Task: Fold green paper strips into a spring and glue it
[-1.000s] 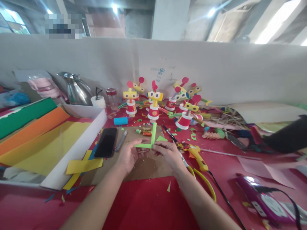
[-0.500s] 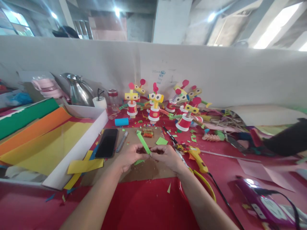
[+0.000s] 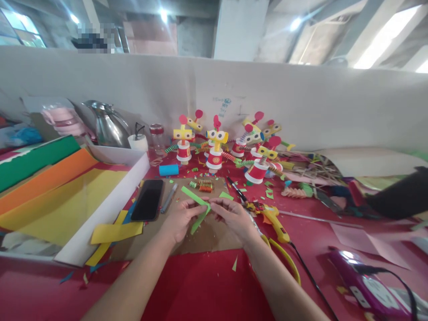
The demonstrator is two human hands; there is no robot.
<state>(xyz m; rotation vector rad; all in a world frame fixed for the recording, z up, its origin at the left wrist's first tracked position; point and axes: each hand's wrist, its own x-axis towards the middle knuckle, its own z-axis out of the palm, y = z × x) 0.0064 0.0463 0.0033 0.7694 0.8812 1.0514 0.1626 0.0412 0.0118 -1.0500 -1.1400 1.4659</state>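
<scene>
Over the brown cardboard (image 3: 214, 240), both hands hold bright green paper strips (image 3: 193, 195) joined in a V, with the corner between my fingertips. One arm of the V points up and left, the other down and left past my left fingers. My left hand (image 3: 182, 217) is closed, thumb and fingers pinching near the corner. My right hand (image 3: 230, 217) pinches the corner from the right. Just beyond lie folded orange-and-green paper springs (image 3: 205, 185) and a green paper piece (image 3: 226, 195), partly behind my right hand.
Cup-bodied paper robot figures (image 3: 215, 157) stand at the back. To the left are a phone (image 3: 147, 200), a grey pen (image 3: 169, 198), yellow strips (image 3: 117, 232) and a white box (image 3: 103, 209) of coloured paper. At right lie a yellow glue gun (image 3: 276, 223), its cord and a purple device (image 3: 371, 285).
The green paper has opened into a V, with one arm swung left and another now showing below. My fingertips have moved slightly up.
</scene>
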